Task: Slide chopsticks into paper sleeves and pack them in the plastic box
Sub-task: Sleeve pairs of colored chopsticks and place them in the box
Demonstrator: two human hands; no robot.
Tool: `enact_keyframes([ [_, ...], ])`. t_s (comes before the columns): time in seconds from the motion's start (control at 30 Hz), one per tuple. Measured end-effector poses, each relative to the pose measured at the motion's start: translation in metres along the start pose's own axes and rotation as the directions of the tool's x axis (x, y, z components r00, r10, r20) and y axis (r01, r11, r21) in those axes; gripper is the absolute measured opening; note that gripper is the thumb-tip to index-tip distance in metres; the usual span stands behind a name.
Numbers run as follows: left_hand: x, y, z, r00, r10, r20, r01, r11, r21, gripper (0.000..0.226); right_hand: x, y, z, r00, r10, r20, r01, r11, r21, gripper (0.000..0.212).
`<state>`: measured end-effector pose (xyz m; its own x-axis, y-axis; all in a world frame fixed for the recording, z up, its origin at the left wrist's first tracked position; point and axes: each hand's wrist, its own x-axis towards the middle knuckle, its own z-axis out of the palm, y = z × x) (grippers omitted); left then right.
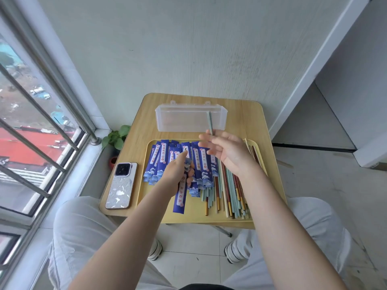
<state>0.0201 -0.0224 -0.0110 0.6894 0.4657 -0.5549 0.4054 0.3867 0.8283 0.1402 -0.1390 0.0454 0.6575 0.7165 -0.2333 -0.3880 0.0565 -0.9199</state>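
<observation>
Your left hand [177,168] grasps a sleeve [181,194]; your right hand [225,150] pinches a chopstick [210,123].
The sleeve lies over the tray [194,214], the chopstick rises before the box [188,119] on the bench [247,120].

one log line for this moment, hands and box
left hand: grips paper sleeve | right hand: holds green chopsticks | plastic box: open, nothing packed

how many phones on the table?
1. The phone lies face down on the table, left of the yellow tray, near the window side. None hidden that I can see.
</observation>
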Motion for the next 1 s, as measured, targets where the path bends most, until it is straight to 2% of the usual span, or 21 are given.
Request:
enact_keyframes([
  [0.07, -0.004, 0.002, -0.002, 1.000, 0.011, 0.024, -0.011, 1.000, 0.002, 0.045, -0.001, -0.005, 0.004, 0.999, -0.049, -0.017, 0.049, 0.998, -0.042, 0.009],
  [0.17, -0.008, 0.009, -0.004, 0.995, 0.051, 0.081, -0.052, 0.999, 0.012, 0.048, 0.002, -0.008, 0.009, 0.982, -0.139, -0.125, 0.116, 0.977, -0.178, 0.017],
  [0.27, -0.008, 0.015, -0.005, 0.989, 0.076, 0.129, -0.078, 0.997, 0.009, 0.051, 0.010, -0.008, 0.012, 0.964, -0.204, -0.173, 0.139, 0.936, -0.324, 0.021],
  [0.43, -0.003, 0.024, 0.000, 0.977, 0.097, 0.191, -0.110, 0.992, 0.059, 0.054, 0.023, -0.012, 0.019, 0.965, -0.197, -0.173, 0.146, 0.953, -0.267, 0.023],
  [0.57, 0.006, 0.033, 0.002, 0.975, 0.103, 0.199, -0.116, 0.992, 0.054, 0.053, 0.036, -0.013, 0.020, 0.971, -0.212, -0.115, 0.134, 0.871, -0.472, 0.013],
  [0.67, 0.013, 0.041, 0.003, 0.973, 0.121, 0.194, -0.136, 0.989, 0.064, 0.054, 0.042, -0.012, 0.021, 0.977, -0.209, -0.051, 0.123, 0.735, -0.667, 0.083],
  [0.7, 0.015, 0.045, 0.003, 0.975, 0.117, 0.191, -0.132, 0.989, 0.068, 0.053, 0.044, -0.011, 0.022, 0.977, -0.210, -0.029, 0.134, 0.718, -0.683, 0.099],
  [0.77, 0.020, 0.050, 0.001, 0.975, 0.110, 0.195, -0.128, 0.988, 0.084, 0.053, 0.050, -0.011, 0.020, 0.978, -0.206, 0.019, 0.163, 0.712, -0.684, 0.111],
  [0.87, 0.023, 0.056, -0.002, 0.970, 0.091, 0.224, -0.116, 0.988, 0.099, 0.052, 0.059, -0.016, 0.017, 0.985, -0.162, 0.056, 0.157, 0.719, -0.677, 0.094],
  [1.0, 0.027, 0.062, -0.004, 0.967, 0.106, 0.232, -0.122, 0.991, 0.058, 0.057, 0.065, -0.016, 0.019, 0.989, -0.141, 0.052, 0.132, 0.654, -0.745, 0.023],
])
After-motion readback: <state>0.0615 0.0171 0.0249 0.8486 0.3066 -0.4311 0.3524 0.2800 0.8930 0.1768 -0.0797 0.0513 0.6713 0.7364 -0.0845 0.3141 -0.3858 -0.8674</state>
